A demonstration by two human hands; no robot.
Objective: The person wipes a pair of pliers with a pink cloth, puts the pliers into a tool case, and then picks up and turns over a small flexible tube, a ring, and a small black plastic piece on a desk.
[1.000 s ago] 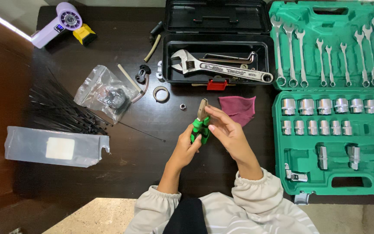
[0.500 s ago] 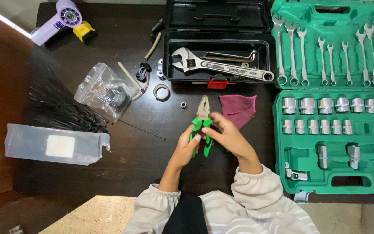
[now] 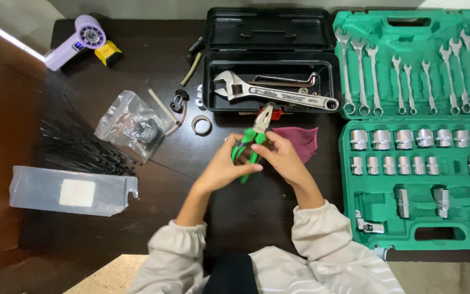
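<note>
Green-handled pliers (image 3: 252, 139) are held over the dark table (image 3: 153, 179) with their metal jaws pointing away from me, towards the black toolbox (image 3: 270, 60). My left hand (image 3: 221, 170) is wrapped around the green handles from the left. My right hand (image 3: 281, 158) grips the handles from the right, fingers near the joint. The handles are spread apart a little. A dark red cloth (image 3: 300, 140) lies just right of my right hand.
The toolbox holds an adjustable wrench (image 3: 273, 90). A green socket and spanner case (image 3: 414, 130) fills the right side. To the left lie a roll of tape (image 3: 202, 124), a plastic bag (image 3: 131, 124), black cable ties (image 3: 74, 147), a flat clear packet (image 3: 69, 190) and a purple blower (image 3: 77, 41).
Both hands have carried the pliers farther from me, towards the toolbox. The jaws now tilt to the right, and the left hand has closed more fully over the handles.
</note>
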